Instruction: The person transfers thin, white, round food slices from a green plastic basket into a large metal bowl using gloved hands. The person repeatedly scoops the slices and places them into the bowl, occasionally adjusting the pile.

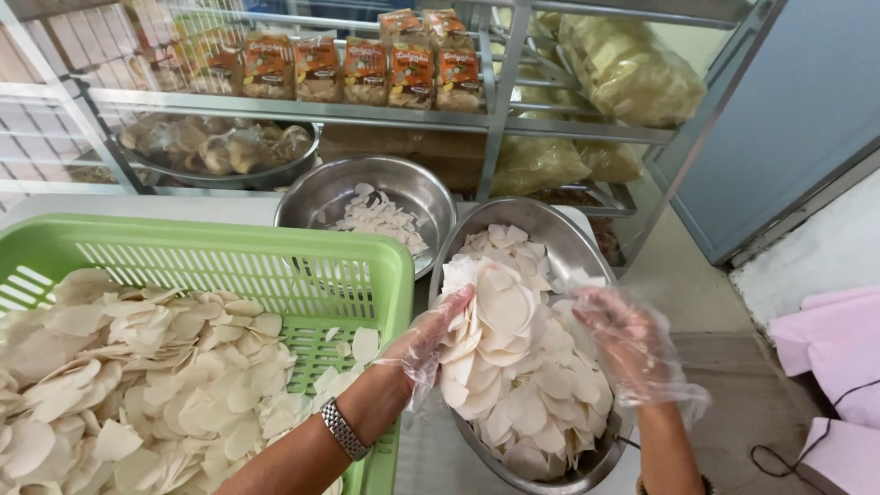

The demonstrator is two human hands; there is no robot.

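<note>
My left hand (pixel 423 341), in a clear plastic glove with a metal watch on the wrist, holds a stack of pale round raw crackers (pixel 490 316) on edge over a steel bowl (pixel 559 240) full of the same crackers. My right hand (pixel 626 341), also gloved, hovers open just right of the stack, above the pile in the bowl. A green plastic basket (pixel 302 266) at the left is heaped with more crackers (pixel 137 367).
A second steel bowl (pixel 330 194) with a few crackers stands behind. A metal rack holds packaged snacks (pixel 367 69), a bowl of bagged crackers (pixel 220 147) and large clear bags (pixel 628 69). Pink cloth (pixel 839 339) lies at the right.
</note>
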